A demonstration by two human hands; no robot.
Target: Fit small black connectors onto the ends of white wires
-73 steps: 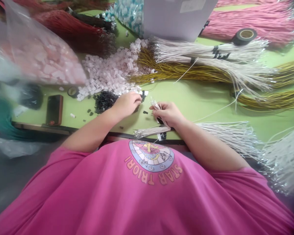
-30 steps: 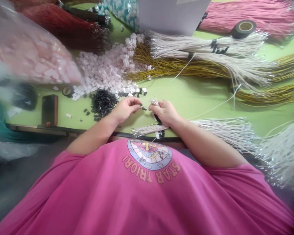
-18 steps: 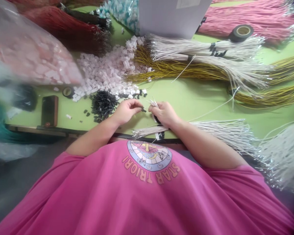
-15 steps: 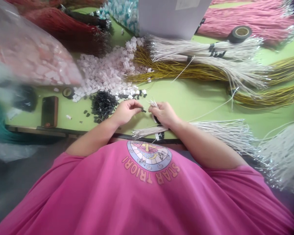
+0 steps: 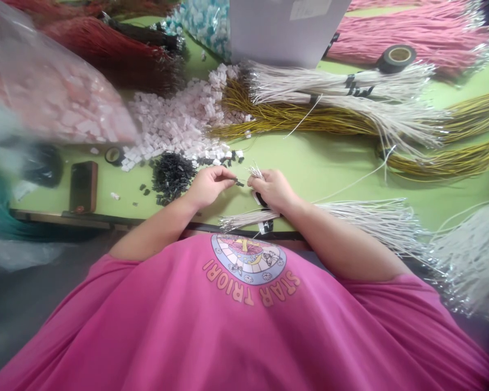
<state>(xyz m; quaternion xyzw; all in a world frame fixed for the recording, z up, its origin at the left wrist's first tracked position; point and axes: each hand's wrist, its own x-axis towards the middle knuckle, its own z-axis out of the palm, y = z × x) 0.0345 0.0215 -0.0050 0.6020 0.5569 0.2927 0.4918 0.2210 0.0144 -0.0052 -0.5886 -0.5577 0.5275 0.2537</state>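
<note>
wires (image 5: 256,173), white and thin, stand bunched in the closed grip of the right hand (image 5: 277,191) above a green table (image 5: 330,165) in the head view. the left hand (image 5: 208,186), near it but apart, pinches a small black piece (image 5: 239,183) in the gap between the two. just beside the left hand sits a heap of black pieces (image 5: 171,175), bordered by a larger pile of white pieces (image 5: 179,122). a white wire bundle (image 5: 243,219) lies between the right hand and a pink shirt (image 5: 236,342); a dark phone (image 5: 83,186) rests well to the left.
</note>
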